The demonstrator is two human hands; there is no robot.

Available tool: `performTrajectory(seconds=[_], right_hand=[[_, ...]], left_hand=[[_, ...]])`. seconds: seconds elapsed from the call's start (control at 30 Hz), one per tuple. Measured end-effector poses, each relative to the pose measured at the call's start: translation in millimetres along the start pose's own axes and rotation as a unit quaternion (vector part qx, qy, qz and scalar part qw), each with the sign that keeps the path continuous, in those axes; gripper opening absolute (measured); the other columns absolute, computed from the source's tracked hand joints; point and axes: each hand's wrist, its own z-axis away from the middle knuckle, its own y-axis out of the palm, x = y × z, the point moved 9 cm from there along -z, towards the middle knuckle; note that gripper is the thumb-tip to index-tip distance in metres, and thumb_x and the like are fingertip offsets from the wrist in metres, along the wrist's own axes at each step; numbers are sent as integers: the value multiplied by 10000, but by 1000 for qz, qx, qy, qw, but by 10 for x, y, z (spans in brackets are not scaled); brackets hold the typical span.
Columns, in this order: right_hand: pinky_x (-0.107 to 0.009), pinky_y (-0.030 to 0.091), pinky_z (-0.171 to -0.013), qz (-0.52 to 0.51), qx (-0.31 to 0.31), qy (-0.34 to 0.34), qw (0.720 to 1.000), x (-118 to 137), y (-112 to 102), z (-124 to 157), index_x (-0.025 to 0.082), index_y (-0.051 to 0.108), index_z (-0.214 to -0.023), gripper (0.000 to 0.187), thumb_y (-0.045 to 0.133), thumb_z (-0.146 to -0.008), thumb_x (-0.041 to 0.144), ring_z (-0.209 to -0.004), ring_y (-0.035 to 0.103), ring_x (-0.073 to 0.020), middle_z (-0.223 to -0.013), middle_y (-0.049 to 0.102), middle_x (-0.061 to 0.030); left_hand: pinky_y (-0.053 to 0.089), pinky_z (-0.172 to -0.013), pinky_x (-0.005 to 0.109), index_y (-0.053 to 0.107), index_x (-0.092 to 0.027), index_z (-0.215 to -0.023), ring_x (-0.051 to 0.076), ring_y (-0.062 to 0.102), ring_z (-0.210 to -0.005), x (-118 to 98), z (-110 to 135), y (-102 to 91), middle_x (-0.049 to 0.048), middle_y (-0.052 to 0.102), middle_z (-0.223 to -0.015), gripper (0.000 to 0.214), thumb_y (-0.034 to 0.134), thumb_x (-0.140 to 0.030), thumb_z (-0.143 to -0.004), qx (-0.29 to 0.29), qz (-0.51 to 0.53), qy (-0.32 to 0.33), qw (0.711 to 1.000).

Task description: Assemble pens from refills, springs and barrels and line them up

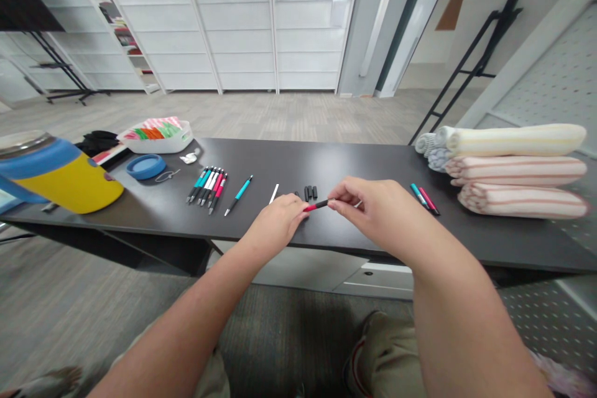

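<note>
Both hands hold one red and black pen (317, 204) just above the dark table (289, 158). My left hand (280, 216) is closed on its red end. My right hand (366, 204) pinches its black end between thumb and fingers. Small black pen parts (310, 191) lie just behind the hands, beside a white pen barrel (274, 193). A lone teal pen (239, 194) and a row of several teal, white and red pens (208, 185) lie to the left. A teal pen and a red pen (424, 198) lie to the right.
Rolled striped towels (515, 168) are stacked at the table's right end. At the left stand a yellow and blue jug (60, 174), a blue lid (145, 166) and a white tray of coloured items (161, 135). Shelves and a black stand are behind on the floor.
</note>
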Motion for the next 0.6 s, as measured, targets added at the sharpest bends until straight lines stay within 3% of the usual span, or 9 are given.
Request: performTrajectory(seconds=[0.2, 0.4, 0.6], right_hand=[[-264, 403, -605, 16, 9, -13, 1000, -28, 29, 25, 263, 699, -943, 56, 673, -974, 301, -705, 695, -179, -801, 774, 2], [-250, 427, -636, -20, 14, -22, 999, -41, 23, 30, 272, 731, -966, 62, 672, -962, 255, -689, 689, -153, -817, 778, 26], [-271, 400, -609, 13, 9, -14, 1000, -71, 21, 47, 274, 740, -957, 110, 662, -978, 348, -676, 682, -171, -782, 768, 9]], left_hand=[[517, -1004, 373, 696, -194, -1160, 230, 636, -1109, -3, -3, 8, 98, 690, -1136, 258, 455, -259, -1091, 4, -9, 4, 1000], [516, -1009, 371, 693, -182, -1161, 226, 634, -1103, 7, 10, 21, 97, 694, -1144, 253, 462, -259, -1091, 3, -8, 9, 1000], [522, -1002, 377, 696, -185, -1160, 229, 632, -1093, -7, -2, 14, 96, 698, -1144, 253, 466, -263, -1090, 6, -8, 7, 1000]])
